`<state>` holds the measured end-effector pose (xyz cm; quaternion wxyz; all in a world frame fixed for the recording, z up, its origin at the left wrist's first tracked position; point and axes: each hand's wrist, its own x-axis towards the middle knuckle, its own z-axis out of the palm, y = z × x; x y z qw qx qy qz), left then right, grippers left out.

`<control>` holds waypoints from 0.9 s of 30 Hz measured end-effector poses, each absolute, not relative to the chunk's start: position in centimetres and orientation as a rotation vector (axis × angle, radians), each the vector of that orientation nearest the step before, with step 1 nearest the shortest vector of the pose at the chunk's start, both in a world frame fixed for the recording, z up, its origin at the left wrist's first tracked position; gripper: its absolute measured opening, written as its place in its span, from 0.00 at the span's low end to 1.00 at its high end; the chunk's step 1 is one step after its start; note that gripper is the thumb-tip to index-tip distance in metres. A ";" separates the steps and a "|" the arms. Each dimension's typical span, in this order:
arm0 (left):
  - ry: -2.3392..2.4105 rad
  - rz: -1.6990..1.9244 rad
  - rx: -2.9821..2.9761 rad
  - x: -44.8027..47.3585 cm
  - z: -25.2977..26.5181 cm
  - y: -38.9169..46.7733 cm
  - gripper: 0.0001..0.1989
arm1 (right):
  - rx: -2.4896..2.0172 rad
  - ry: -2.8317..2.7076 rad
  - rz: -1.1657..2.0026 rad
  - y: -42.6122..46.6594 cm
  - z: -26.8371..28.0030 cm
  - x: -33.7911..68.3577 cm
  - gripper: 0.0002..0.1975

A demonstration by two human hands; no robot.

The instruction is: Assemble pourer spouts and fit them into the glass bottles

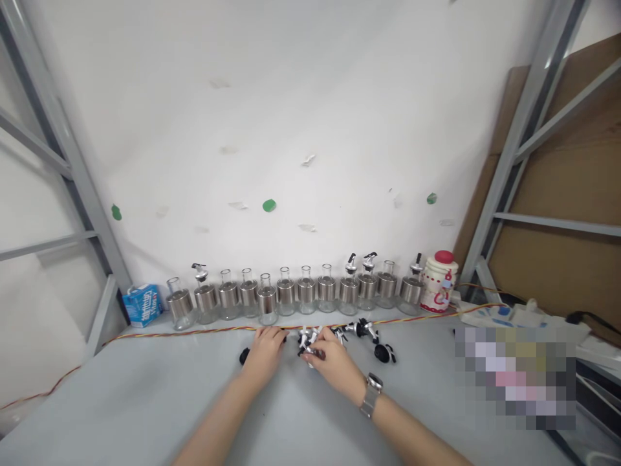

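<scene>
My left hand (pixel 266 353) is curled over a pour spout on the grey tabletop, its fingers closed. The black stopper end (pixel 245 355) of that spout pokes out on the left, and the fingers hide most of the rest. In a pinch, my right hand (pixel 334 362) grips a black-and-silver pour spout (pixel 306 352) at the small pile. More loose spouts (pixel 361 328) lie beside and behind this hand. Another spout (pixel 382 353), with its black round end towards me, rests to the right.
Along the wall stands a row of glass bottles (pixel 286 291) with metal bands; several carry spouts. A blue carton (pixel 142 305) flanks the row at left, a red-lidded jar (pixel 439 281) at right. A twisted red-yellow wire (pixel 213 331) crosses the table (pixel 160 388). Power strips (pixel 524 317) lie right.
</scene>
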<state>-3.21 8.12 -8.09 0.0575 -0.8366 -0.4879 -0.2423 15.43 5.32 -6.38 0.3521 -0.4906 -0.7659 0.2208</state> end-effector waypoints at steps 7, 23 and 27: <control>-1.456 -0.709 -2.554 -3.2 -8.6 8.3 0.12 | -1.266 -1.976 0.571 5.2 -6.4 15.5 0.07; -1.535 -0.844 -2.587 -2.8 -8.1 7.9 0.08 | -1.247 -2.038 0.510 5.2 -6.8 15.3 0.04; -1.584 -1.002 -2.639 -2.6 -7.8 7.4 0.08 | -1.190 -2.092 0.614 5.3 -7.2 15.1 0.06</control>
